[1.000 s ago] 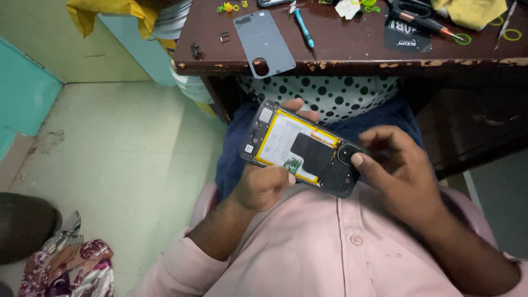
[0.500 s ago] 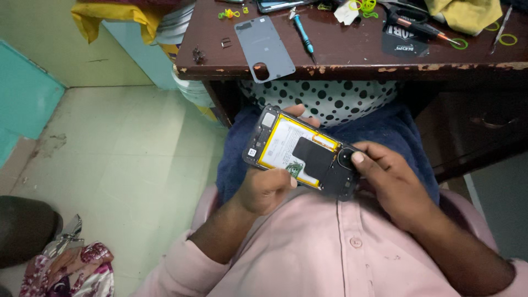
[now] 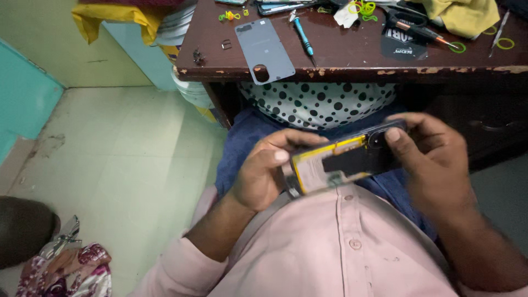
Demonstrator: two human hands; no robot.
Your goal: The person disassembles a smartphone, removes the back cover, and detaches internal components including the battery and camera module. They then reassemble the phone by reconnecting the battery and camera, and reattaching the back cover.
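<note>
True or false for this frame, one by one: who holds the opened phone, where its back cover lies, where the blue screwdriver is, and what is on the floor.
1. Both hands, left hand and right hand, hold the opened phone. True.
2. The grey back cover lies on the floor. False: it lies on the wooden desk.
3. The blue screwdriver is in the right hand. False: it lies on the desk.
4. Patterned cloth lies on the floor. True.

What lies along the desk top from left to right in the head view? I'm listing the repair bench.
Grey phone back cover → blue-handled screwdriver → black pick card → yellow cloth.
</note>
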